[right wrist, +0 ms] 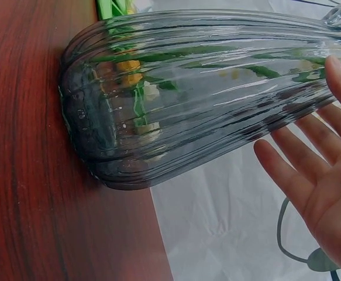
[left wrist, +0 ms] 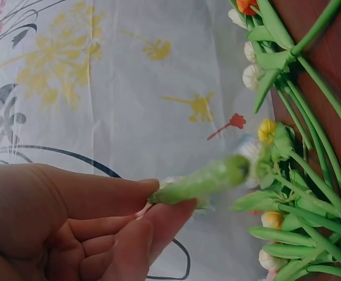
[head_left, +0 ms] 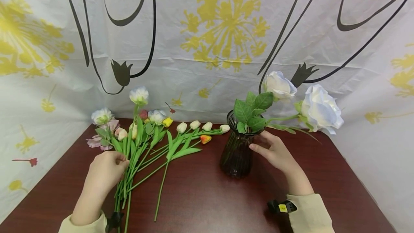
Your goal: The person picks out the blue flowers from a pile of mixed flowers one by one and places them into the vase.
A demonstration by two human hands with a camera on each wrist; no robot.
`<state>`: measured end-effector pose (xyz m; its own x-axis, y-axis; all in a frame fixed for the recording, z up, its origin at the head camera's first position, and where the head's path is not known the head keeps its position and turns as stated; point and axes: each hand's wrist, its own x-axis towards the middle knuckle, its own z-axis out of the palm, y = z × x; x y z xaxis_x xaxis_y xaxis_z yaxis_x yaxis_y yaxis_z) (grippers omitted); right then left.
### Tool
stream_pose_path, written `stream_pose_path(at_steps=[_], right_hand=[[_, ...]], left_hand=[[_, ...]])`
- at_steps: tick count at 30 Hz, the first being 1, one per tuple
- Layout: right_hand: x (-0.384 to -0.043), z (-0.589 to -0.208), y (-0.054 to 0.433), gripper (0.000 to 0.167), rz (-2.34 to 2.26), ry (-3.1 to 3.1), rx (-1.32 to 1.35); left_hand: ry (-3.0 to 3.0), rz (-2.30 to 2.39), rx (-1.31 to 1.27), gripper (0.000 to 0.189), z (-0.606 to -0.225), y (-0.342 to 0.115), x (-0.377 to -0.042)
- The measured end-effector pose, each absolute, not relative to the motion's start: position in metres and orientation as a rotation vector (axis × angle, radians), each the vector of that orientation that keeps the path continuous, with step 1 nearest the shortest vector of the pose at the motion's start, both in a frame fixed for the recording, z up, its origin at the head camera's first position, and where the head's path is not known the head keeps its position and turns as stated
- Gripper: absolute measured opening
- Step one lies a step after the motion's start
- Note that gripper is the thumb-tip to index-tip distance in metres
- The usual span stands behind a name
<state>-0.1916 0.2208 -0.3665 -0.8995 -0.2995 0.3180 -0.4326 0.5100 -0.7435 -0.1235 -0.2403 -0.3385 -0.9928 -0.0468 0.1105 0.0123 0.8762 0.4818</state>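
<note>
Left hand [head_left: 107, 171] with pinched stem [left wrist: 202, 182], right hand [head_left: 274, 151] at vase [head_left: 237, 155]

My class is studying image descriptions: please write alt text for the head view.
A person's left hand pinches a green stem near loose flowers on a dark red table; the right hand is at the side of a dark vase holding two large pale roses. Behind is a white flower-printed backdrop.

Cream sleeves [head_left: 309, 214], apparently black wrist straps [head_left: 274, 206]
</note>
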Motion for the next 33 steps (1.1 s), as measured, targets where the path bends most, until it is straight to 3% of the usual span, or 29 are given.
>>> stream_pose_path(at_steps=[33], right_hand=[[-0.192,-0.367,0.222,0.056,1.36,-2.596,0.612]], left_hand=[[-2.732,-0.795,-0.095,0.013,-0.329,-0.206,-0.114]])
